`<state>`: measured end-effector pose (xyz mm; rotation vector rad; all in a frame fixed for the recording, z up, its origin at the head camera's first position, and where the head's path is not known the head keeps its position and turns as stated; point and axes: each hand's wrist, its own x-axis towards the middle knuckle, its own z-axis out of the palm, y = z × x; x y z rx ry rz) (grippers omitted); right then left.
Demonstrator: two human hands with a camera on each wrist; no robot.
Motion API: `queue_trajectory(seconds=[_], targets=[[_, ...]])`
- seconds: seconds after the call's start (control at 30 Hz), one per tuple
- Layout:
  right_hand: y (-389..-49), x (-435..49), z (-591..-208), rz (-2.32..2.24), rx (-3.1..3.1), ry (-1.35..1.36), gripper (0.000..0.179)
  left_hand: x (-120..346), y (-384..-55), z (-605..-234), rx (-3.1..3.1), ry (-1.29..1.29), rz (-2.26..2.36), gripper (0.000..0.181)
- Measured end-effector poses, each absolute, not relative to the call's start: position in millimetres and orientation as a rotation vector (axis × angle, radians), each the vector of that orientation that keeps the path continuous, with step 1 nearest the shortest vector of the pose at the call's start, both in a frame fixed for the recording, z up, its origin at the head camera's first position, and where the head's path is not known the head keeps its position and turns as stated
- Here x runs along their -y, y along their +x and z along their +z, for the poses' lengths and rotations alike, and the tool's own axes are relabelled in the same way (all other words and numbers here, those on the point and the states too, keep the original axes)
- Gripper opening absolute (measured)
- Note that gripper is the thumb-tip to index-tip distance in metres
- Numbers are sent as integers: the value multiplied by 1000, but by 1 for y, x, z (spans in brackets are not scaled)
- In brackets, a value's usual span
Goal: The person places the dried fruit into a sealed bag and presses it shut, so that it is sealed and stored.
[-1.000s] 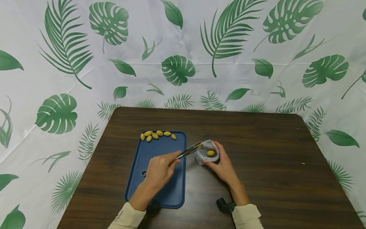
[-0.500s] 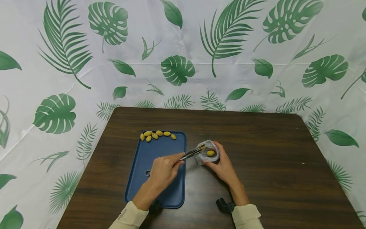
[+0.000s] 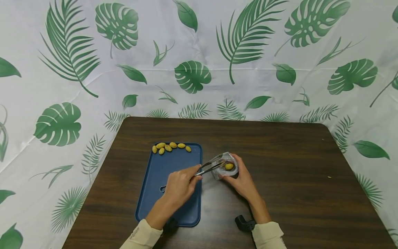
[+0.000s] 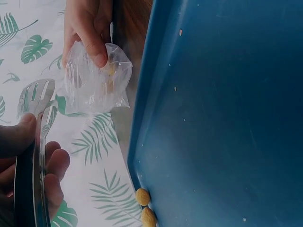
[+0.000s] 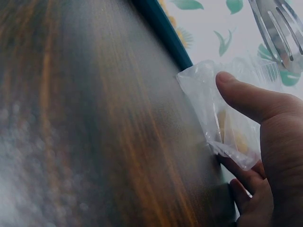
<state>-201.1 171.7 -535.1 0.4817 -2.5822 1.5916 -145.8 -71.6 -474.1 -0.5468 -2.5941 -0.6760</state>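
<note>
Fingers (image 4: pixel 57 163) of the left hand (image 3: pixel 178 188) curl round the tongs (image 3: pixel 209 169), whose two arms stand a little apart; whether anything sits between their tips I cannot tell. The right hand (image 3: pixel 242 183) grips the bag (image 3: pixel 219 173), just right of centre in the head view, with a yellow piece (image 3: pixel 229 166) showing inside. The bag lies to the right of the left hand and somewhat higher in the frame; the tongs' long axis slants from lower left to upper right, tips at the bag's mouth, above or inside it, hard to say which. The right hand, touching the bag, is nearer. The other yellow pieces (image 3: pixel 173 145) line the top of the tray (image 3: pixel 174 164) on the counter (image 3: pixel 286 166), above the left hand.
</note>
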Motion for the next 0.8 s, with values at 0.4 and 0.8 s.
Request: queue_trajectory(seconds=[0.4,0.8], targets=[[-201,-172,-535,1597,2601,477,85,78,-146,-476,2572,-472,-703,37],[-201,-171,-536,1592,2603,463,84,85,-145,-477,2578,-376,-671,40]])
